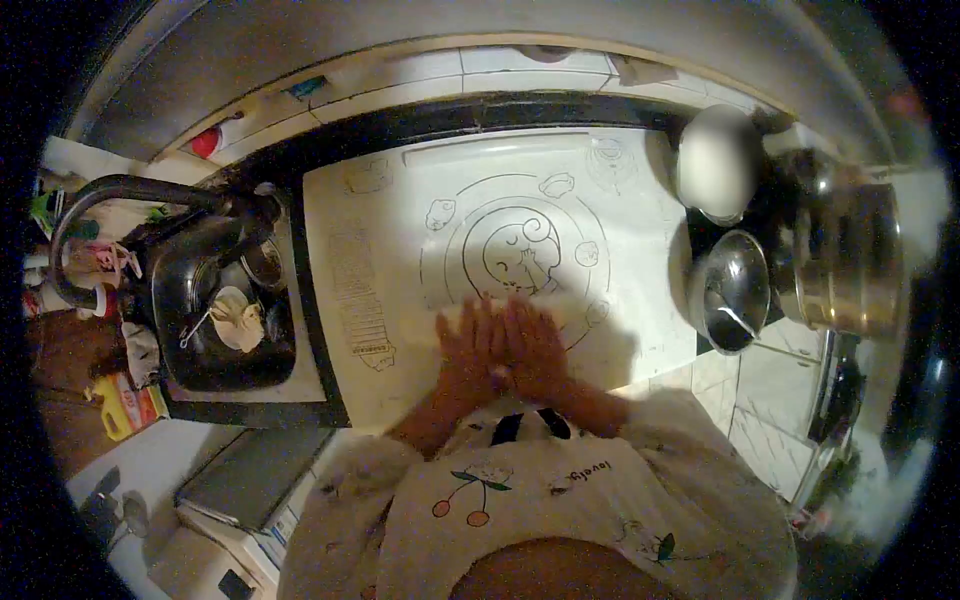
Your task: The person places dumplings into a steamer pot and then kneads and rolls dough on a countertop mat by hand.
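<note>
A white mat (pixel 640 345) printed with line drawings and rings covers the counter before me. Over its near middle, my left hand (pixel 465 350) and my right hand (pixel 530 345) lie side by side, backs up, touching or overlapping at the thumbs. Their fingers stretch out flat, pointing away from me. Whether anything lies under the palms is hidden. Shadow from the hands and arms falls across the printed figure (pixel 520 255) just beyond the fingertips.
At left, a black sink (pixel 220 385) holds dishes and a pale lump (pixel 238 318), beneath a dark curved faucet (pixel 150 185). A white bowl (pixel 715 165), a metal bowl (pixel 735 280) with a spoon, and a large metal pot (pixel 850 255) stand on the right. A yellow bottle (pixel 118 405) is lower left.
</note>
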A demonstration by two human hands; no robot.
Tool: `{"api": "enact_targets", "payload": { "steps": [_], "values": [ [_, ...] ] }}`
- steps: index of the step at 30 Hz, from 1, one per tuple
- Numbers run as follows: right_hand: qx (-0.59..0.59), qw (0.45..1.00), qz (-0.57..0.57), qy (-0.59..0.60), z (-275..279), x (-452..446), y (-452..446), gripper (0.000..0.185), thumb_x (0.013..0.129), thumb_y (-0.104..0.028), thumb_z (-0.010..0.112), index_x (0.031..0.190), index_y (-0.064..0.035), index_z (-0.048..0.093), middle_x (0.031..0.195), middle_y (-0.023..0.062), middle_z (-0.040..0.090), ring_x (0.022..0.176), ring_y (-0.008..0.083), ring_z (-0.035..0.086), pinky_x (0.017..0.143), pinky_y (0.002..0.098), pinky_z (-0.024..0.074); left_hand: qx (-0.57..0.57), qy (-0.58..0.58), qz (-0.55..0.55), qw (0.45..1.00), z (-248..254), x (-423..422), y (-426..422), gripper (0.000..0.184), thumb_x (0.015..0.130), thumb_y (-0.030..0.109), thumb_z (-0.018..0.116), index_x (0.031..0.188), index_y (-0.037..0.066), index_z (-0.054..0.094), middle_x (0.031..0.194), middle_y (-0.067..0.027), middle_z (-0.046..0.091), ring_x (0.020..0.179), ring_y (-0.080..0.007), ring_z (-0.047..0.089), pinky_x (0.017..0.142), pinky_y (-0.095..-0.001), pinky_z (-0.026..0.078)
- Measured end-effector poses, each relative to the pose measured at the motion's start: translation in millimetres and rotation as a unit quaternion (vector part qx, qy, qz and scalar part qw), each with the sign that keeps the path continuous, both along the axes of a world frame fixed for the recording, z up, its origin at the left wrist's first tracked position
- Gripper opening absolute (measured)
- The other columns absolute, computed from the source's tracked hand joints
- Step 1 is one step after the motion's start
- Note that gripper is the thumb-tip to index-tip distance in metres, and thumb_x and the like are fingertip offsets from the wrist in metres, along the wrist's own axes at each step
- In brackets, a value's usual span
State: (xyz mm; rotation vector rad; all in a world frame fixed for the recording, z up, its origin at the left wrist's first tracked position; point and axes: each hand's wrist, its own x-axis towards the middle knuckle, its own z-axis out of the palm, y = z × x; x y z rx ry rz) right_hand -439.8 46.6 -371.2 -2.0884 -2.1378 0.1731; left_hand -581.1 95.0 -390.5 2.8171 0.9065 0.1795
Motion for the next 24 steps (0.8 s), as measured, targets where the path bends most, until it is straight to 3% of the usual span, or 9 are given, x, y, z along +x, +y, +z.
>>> {"api": "enact_targets", "payload": {
  "steps": [1,3,6,7,10,12,17,21,24],
  "values": [
    [0.012,0.999,0.021,-0.029,0,-6,-19,0.063,0.086,-0.031,0.051,0.139,-0.0007,0.032,0.148,0.0196,0.027,0.138,0.0346,0.024,0.110,0.0508,0.0191,-0.031,0.016,-0.035,0.999,-7,-16,-23,0.076,0.079,0.052,0.054,0.135,0.003,0.040,0.144,-0.0234,0.030,0.133,-0.0429,0.028,0.099,-0.0711,0.017],
    [-0.200,0.977,0.007,0.072,-33,8,-36,0.063,0.085,-0.028,0.053,0.139,-0.0030,0.033,0.147,0.0188,0.029,0.137,0.0344,0.026,0.110,0.0514,0.0204,-0.034,-0.028,-0.007,0.999,1,-6,-7,0.078,0.079,0.055,0.053,0.135,0.002,0.041,0.143,-0.0235,0.033,0.133,-0.0426,0.029,0.101,-0.0690,0.017],
    [-0.012,0.998,-0.049,0.039,-7,49,59,0.055,0.085,-0.025,0.055,0.135,-0.0071,0.041,0.142,0.0184,0.037,0.130,0.0355,0.035,0.106,0.0515,0.0270,-0.106,-0.051,0.070,0.991,39,38,85,0.082,0.078,0.059,0.054,0.133,0.000,0.042,0.141,-0.0230,0.037,0.133,-0.0411,0.030,0.105,-0.0640,0.018],
    [0.107,0.992,-0.063,0.039,-13,64,83,0.053,0.085,-0.025,0.056,0.133,-0.0077,0.044,0.139,0.0184,0.040,0.128,0.0355,0.038,0.105,0.0511,0.0290,0.032,-0.099,0.107,0.989,12,49,112,0.083,0.077,0.060,0.057,0.131,-0.002,0.044,0.138,-0.0226,0.041,0.132,-0.0395,0.032,0.106,-0.0606,0.020],
    [0.129,0.989,-0.035,0.068,-19,81,92,0.049,0.085,-0.023,0.055,0.130,-0.0060,0.047,0.138,0.0183,0.042,0.123,0.0379,0.043,0.100,0.0523,0.0361,0.020,-0.067,0.101,0.992,20,42,114,0.082,0.072,0.058,0.063,0.133,0.007,0.045,0.139,-0.0214,0.038,0.131,-0.0429,0.030,0.102,-0.0654,0.023],
    [0.108,0.988,-0.015,0.108,-20,70,33,0.046,0.086,-0.022,0.054,0.130,-0.0078,0.048,0.137,0.0183,0.042,0.124,0.0370,0.042,0.101,0.0524,0.0345,-0.077,0.029,0.090,0.993,44,20,73,0.085,0.067,0.059,0.068,0.138,0.021,0.042,0.144,-0.0211,0.031,0.134,-0.0472,0.023,0.099,-0.0712,0.019],
    [0.035,0.995,-0.016,0.094,-10,42,-46,0.057,0.082,-0.014,0.048,0.138,-0.0088,0.037,0.144,0.0239,0.032,0.129,0.0423,0.036,0.105,0.0583,0.0259,-0.056,0.016,0.051,0.997,9,-42,-8,0.087,0.065,0.062,0.068,0.140,0.028,0.038,0.148,-0.0217,0.022,0.137,-0.0471,0.018,0.099,-0.0736,0.013],
    [0.146,0.968,-0.137,0.151,-18,95,54,0.040,0.094,-0.022,0.040,0.128,-0.0033,0.052,0.134,0.0230,0.045,0.127,0.0386,0.039,0.108,0.0468,0.0268,-0.011,-0.088,0.170,0.981,10,14,114,0.075,0.076,0.050,0.063,0.137,0.012,0.041,0.145,-0.0247,0.029,0.133,-0.0442,0.028,0.105,-0.0605,0.020],
    [0.137,0.977,-0.085,0.139,-36,113,68,0.043,0.091,-0.024,0.047,0.131,-0.0102,0.049,0.138,0.0194,0.042,0.128,0.0380,0.039,0.108,0.0519,0.0255,-0.001,-0.073,0.145,0.987,-8,2,126,0.070,0.079,0.048,0.059,0.134,0.008,0.044,0.142,-0.0252,0.033,0.131,-0.0437,0.031,0.106,-0.0559,0.024]
  ]
}}
